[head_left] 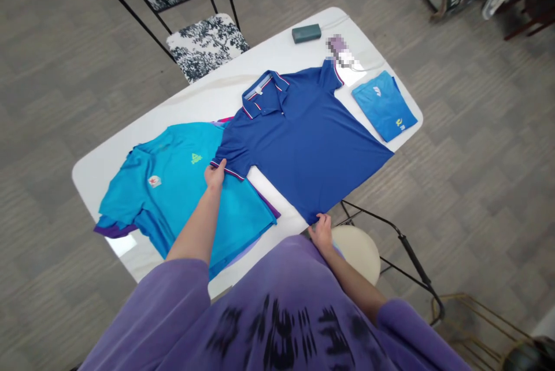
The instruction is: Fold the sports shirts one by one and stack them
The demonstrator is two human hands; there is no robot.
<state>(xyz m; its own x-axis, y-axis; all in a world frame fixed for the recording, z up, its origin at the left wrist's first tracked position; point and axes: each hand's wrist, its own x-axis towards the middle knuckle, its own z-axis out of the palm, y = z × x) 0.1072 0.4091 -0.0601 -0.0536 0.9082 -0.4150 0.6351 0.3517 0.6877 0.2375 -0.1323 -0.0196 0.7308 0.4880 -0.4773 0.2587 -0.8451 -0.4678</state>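
Observation:
A dark blue polo shirt lies spread face up on the white table, its collar toward the far edge. My left hand is closed on the striped cuff of its near-left sleeve. At the near table edge, my right hand pinches the bottom hem corner of the same polo shirt. Under the left sleeve lies a bright turquoise T-shirt, spread over other shirts whose purple edges show. A folded blue shirt rests at the table's right end.
On the white table are a dark green case and a blurred purple object at the far end. A patterned chair stands beyond the table; a cream-seated chair is near my right arm.

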